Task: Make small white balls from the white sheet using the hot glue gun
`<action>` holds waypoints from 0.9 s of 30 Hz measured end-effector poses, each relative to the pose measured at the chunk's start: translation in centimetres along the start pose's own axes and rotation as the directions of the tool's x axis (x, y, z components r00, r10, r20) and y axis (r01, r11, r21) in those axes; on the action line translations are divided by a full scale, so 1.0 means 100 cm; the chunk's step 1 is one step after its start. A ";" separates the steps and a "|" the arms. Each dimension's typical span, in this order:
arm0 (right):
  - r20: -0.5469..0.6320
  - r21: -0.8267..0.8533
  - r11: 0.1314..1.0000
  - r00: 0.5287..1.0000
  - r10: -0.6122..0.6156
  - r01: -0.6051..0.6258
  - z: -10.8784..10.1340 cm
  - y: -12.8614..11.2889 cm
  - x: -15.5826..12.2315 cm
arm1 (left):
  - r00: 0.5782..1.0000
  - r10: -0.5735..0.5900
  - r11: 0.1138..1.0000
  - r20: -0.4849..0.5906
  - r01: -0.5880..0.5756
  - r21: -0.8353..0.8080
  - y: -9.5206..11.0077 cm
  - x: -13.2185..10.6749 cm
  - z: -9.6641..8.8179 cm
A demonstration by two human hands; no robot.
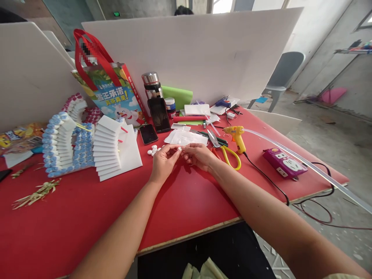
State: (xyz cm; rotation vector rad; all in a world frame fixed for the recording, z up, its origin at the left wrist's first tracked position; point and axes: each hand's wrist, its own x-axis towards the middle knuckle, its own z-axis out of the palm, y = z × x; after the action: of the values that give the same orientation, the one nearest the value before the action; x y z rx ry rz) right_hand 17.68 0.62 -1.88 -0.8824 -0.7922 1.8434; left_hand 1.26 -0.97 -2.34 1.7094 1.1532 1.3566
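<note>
My left hand (163, 162) and my right hand (200, 155) meet over the red table, their fingertips pinched together on a small white piece (179, 149). Fingers cover most of it, so its exact kind does not show. Just left of my left hand lies a little cluster of round white pieces (152, 150). Behind my fingers are thin white sheets (186, 137). Yellow-handled scissors (232, 158) lie close to my right wrist, blades pointing away from me.
Left stands a stepped white model (107, 149) beside blue-and-white rolled pieces (58, 147). A phone (148, 134), flask (151, 83) and gift bag (116, 97) are farther back. Right, a yellow glue gun (236, 137) with its cord and a purple power strip (285, 162) occupy the red table (192, 201).
</note>
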 end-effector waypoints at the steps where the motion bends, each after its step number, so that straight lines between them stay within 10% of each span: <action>1: -0.003 -0.002 1.000 1.000 -0.003 0.003 0.000 0.000 0.000 | 1.000 0.014 1.000 0.005 -0.014 0.010 0.001 0.000 0.000; 14: -0.046 -0.290 0.952 0.992 -0.116 0.098 0.005 0.001 0.000 | 0.998 -0.035 0.999 0.043 0.034 0.032 -0.003 0.006 -0.009; 18: -0.097 -0.423 0.855 0.924 -0.371 0.299 -0.003 -0.009 0.004 | 0.984 -0.074 0.996 -0.159 0.065 -0.062 -0.002 0.015 -0.029; 22: -0.176 -0.405 0.850 0.883 -0.435 0.337 -0.006 -0.018 0.004 | 0.884 -0.038 0.992 -0.467 -0.025 -0.127 -0.009 0.028 -0.053; 27: -0.143 -0.428 0.841 0.894 -0.425 0.332 -0.001 -0.012 0.003 | 0.918 -0.066 0.995 -0.392 0.029 -0.100 -0.015 0.028 -0.057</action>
State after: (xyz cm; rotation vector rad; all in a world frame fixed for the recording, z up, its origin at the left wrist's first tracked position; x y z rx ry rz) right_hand 18.24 1.35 -1.00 -1.0792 -1.1210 1.2200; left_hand -4.40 2.05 -1.23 1.3663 1.3151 1.7494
